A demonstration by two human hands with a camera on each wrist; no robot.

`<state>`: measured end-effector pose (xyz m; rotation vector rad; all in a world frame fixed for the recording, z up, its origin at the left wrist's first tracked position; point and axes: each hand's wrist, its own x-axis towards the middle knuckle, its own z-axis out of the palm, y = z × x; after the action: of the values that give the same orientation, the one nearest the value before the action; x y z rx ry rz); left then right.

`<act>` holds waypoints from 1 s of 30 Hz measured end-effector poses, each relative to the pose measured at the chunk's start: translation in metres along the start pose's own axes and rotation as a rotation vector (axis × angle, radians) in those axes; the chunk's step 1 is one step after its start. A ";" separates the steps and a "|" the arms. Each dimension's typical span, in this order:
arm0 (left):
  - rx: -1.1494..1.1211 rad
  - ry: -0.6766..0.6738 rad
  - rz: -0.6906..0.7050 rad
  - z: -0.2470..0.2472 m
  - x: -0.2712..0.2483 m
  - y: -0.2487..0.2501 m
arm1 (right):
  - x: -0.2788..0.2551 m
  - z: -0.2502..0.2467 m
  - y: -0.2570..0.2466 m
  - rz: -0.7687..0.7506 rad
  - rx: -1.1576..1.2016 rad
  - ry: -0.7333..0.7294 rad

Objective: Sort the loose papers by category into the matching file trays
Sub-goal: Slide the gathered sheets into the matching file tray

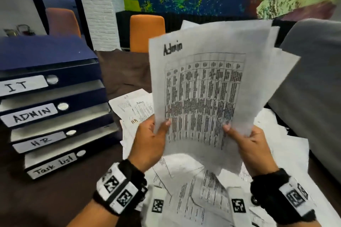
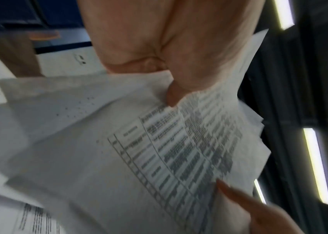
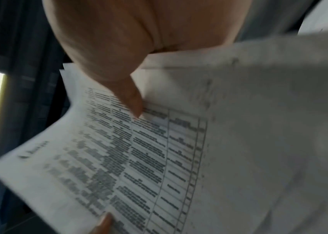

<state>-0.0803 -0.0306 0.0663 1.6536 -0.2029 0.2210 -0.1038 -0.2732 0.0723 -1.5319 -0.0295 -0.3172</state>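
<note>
Holding a fanned stack of papers (image 1: pixel 203 88) upright above the littered table, left hand (image 1: pixel 149 140) and right hand (image 1: pixel 252 145) each pinching its lower edge; front sheet reads Admin. Next, probably: slide it into the ADMIN tray (image 1: pixel 55 114) at left.

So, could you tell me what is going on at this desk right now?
A person is sorting papers. Both hands, left hand and right hand, hold up a fanned bunch of sheets; the front one is headed "Admin". To the left stands a stack of blue file trays labelled IT, ADMIN, HR and Task list. More loose papers lie scattered on the table beneath the hands, not yet filed.
</note>
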 end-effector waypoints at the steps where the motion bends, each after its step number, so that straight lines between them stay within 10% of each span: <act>1: 0.034 0.024 0.030 0.008 -0.003 0.000 | 0.000 -0.003 0.000 -0.010 -0.028 0.012; 17: -0.155 0.085 0.113 0.013 -0.010 0.026 | -0.010 0.000 -0.021 -0.272 -0.099 -0.015; 22: -0.019 0.237 0.110 -0.020 0.005 0.031 | -0.001 -0.003 0.005 -0.055 -0.181 -0.175; 30: 0.164 0.683 0.092 -0.142 0.034 0.040 | 0.067 0.007 0.018 0.257 -0.169 -0.021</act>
<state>-0.0615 0.1075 0.1268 1.6378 0.2640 0.8698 -0.0341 -0.2782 0.0693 -1.6847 0.1802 -0.1005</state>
